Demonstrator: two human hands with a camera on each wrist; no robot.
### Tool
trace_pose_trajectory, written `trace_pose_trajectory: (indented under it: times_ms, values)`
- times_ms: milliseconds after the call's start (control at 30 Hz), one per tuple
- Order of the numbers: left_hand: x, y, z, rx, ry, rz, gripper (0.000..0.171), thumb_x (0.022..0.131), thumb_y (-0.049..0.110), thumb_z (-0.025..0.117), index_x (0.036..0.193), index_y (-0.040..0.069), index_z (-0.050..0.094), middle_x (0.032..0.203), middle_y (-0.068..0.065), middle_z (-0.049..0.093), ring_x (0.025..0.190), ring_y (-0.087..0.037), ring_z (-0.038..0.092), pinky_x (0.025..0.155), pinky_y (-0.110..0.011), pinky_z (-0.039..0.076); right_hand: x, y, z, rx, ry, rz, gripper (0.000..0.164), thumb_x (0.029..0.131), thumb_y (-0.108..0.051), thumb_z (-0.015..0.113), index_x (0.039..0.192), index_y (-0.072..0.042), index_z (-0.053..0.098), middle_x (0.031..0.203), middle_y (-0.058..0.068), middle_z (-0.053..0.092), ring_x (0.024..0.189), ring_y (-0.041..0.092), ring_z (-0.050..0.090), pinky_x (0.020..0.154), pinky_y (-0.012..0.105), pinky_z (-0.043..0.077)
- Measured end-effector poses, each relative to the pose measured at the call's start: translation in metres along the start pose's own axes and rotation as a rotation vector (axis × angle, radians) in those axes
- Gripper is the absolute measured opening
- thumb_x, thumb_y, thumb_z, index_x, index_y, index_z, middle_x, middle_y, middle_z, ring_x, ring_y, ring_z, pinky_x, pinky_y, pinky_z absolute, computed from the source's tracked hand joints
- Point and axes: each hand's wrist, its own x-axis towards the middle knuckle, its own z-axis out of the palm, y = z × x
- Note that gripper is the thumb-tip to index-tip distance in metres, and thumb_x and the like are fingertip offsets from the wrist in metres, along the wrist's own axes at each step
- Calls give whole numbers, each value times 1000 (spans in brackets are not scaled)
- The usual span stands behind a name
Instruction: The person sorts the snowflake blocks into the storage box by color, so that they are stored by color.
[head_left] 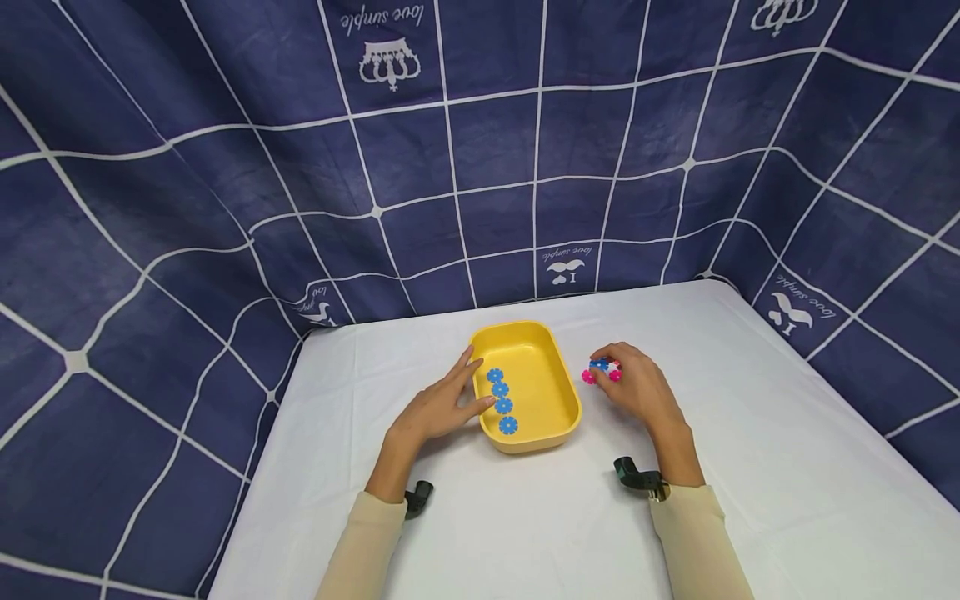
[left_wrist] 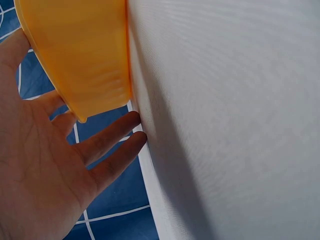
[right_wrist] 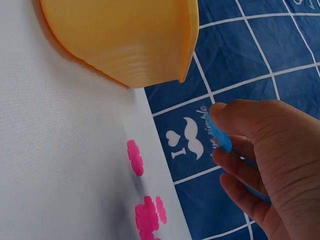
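The yellow tray (head_left: 558,367) stands on the white table, with several blue snowflake discs (head_left: 503,406) in a row along its left side. My left hand (head_left: 442,408) is at the tray's left edge, its fingers spread and fairly straight; the left wrist view shows fingertips right at the rim. To the right of the tray, my right hand (head_left: 637,387) pinches a blue snowflake disc (right_wrist: 220,134) between thumb and fingers. That disc is raised over several pink snowflake discs (right_wrist: 146,216) lying on the table, partly hidden by the hand in the head view.
A white cloth (head_left: 540,517) covers the table. Dark blue curtains (head_left: 495,225) with white grid lines hang behind it and along both sides. Each wrist wears a small black device (head_left: 636,475).
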Motion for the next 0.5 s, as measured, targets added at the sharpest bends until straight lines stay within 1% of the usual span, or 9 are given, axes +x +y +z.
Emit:
trace_pose_trajectory:
  times_ms: [100, 200, 400, 500]
  values:
    - [0, -1, 1, 0, 1, -4, 86, 101, 71, 57, 172, 31, 29, 180, 17, 4, 153, -31, 48, 118, -58, 45, 0, 0, 1, 15, 37, 0, 32, 95, -16, 84, 124, -9, 75, 126, 14, 72, 118, 37, 66, 106, 60, 55]
    - [0, -1, 1, -1, 2, -5, 86, 101, 70, 58, 172, 31, 29, 180, 17, 5, 153, -32, 48, 118, -59, 44, 0, -2, 2, 31, 60, 1, 34, 95, -16, 84, 127, -8, 74, 130, 15, 71, 119, 38, 66, 104, 59, 56]
    - [-1, 0, -1, 1, -2, -3, 89, 99, 75, 55, 172, 32, 29, 180, 19, 4, 153, -32, 47, 119, -58, 44, 0, -6, 0, 56, 105, -18, 38, 94, -15, 86, 128, -8, 73, 128, 15, 71, 112, 38, 67, 96, 56, 61]
    - [-1, 0, -1, -4, -3, 3, 90, 99, 77, 54, 172, 32, 29, 180, 18, 4, 152, -32, 48, 119, -58, 44, 0, -8, -1, 67, 127, -33, 39, 93, -16, 87, 129, -8, 73, 126, 15, 72, 112, 37, 68, 95, 56, 62]
